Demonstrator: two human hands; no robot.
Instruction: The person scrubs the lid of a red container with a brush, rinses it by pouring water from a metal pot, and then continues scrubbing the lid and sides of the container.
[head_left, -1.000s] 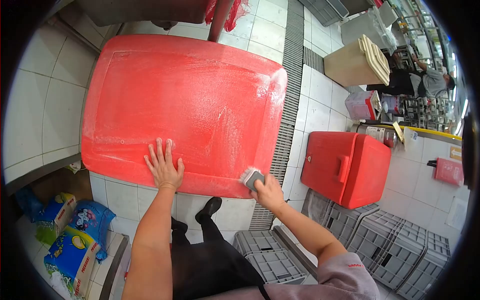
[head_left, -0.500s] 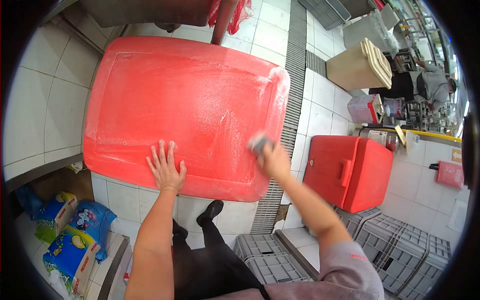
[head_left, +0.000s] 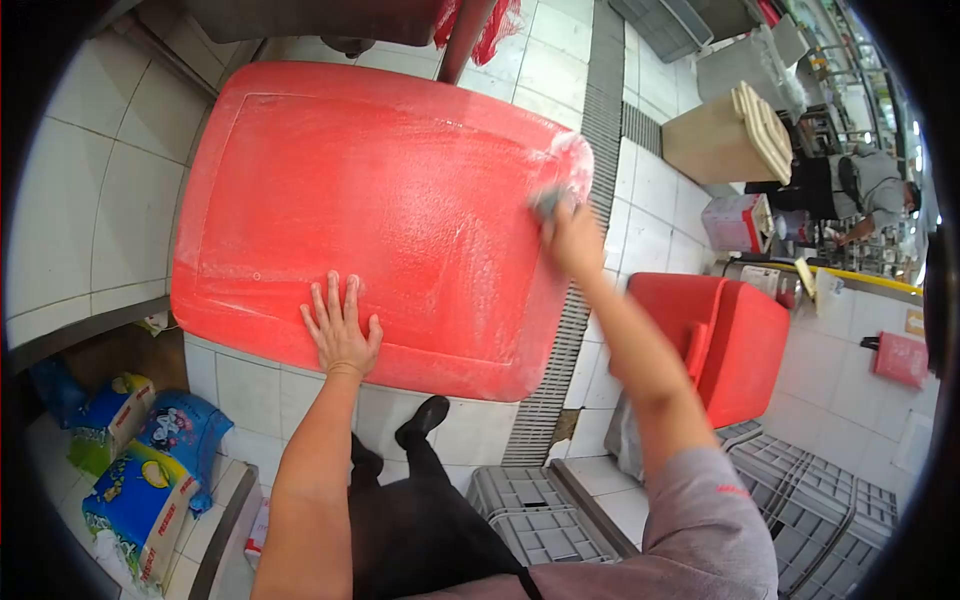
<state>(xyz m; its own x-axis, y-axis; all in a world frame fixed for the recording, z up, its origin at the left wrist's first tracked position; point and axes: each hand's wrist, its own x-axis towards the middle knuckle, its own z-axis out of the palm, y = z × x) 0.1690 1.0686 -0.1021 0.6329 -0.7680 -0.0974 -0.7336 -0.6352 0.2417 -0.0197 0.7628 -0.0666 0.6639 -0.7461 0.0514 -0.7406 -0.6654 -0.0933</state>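
A large red rectangular plastic lid point(head_left: 370, 210) with rounded corners and a shallow raised border lay flat in front of the person, filling most of the upper half of the view above a floor of pale square tiles point(head_left: 100, 200). Its surface was streaked with whitish soapy film, thickest along the right-hand edge and at the far right corner, where foam had gathered. Its long axis ran roughly left to right across the view, tilted slightly so the right end sat a little lower and nearer; the short sides faced the tiled wall on the left and a grey floor drain grate point(head_left: 590, 180) on the right.

The left hand point(head_left: 340, 328) lay palm down on the lid's near edge, fingers spread wide and pointing away from the body, the forearm straight below it. The right hand point(head_left: 572, 238) was stretched far forward with the arm nearly straight, closed around a small grey scrubbing sponge point(head_left: 546, 205) pressed against the lid close to its far right corner.

To the right, beyond the drain, stood a red plastic insulated box point(head_left: 740, 345), with grey plastic crates point(head_left: 800, 510) stacked near it. Blue and yellow detergent bags point(head_left: 140, 470) lay at the lower left. Another person point(head_left: 860, 185) was working at a distance at the upper right.
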